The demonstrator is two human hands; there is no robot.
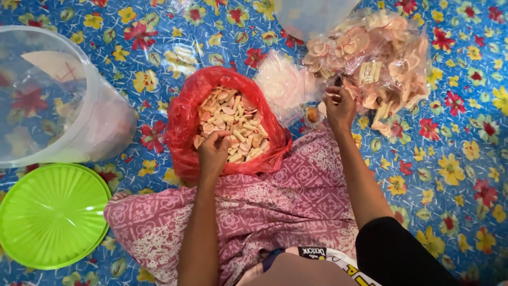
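Both arms reach forward: left hand clenched on crackers, right hand seemingly pinching a small bag.

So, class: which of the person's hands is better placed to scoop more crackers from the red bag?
Left. The left hand already rests on the crackers inside the red bag; the right hand is away at the small clear bags.

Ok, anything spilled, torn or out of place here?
Nothing stands out. The crackers stay inside the red bag, where the left hand digs in. The right hand touches the pile of filled clear packets. The green lid lies flat beside its clear tub.
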